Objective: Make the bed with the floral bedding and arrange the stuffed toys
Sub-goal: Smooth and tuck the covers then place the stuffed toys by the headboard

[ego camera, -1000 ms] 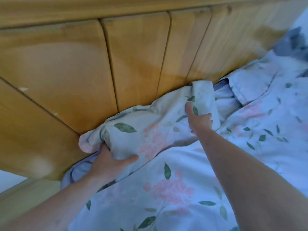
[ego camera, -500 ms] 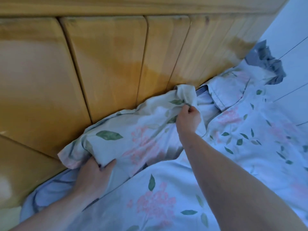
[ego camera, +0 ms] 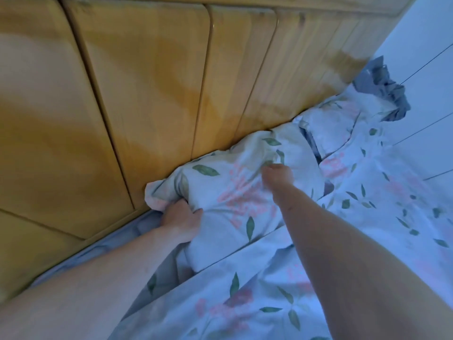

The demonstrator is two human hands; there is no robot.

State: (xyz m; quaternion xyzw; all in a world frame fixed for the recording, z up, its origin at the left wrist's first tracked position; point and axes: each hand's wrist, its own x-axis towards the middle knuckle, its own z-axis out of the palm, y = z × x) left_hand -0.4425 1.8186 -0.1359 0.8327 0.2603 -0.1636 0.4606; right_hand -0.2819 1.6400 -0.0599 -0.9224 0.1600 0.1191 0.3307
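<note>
Pillow [ego camera: 235, 192]: I saw it against the headboard [ego camera: 147, 94], as before.
Left hand [ego camera: 182, 223]: kept gripping its lower-left corner.
Right hand [ego camera: 278, 175]: stayed clenched on its upper fabric, shifted inward.

- Dim, cool blue cast over floral bedding [ego camera: 306, 303]; wooden headboard [ego camera: 147, 82] lit warmer.
- Soft shadows under forearms.
- Motion blur at right hand [ego camera: 278, 174].
- Wide-angle bowing at edges.
</note>
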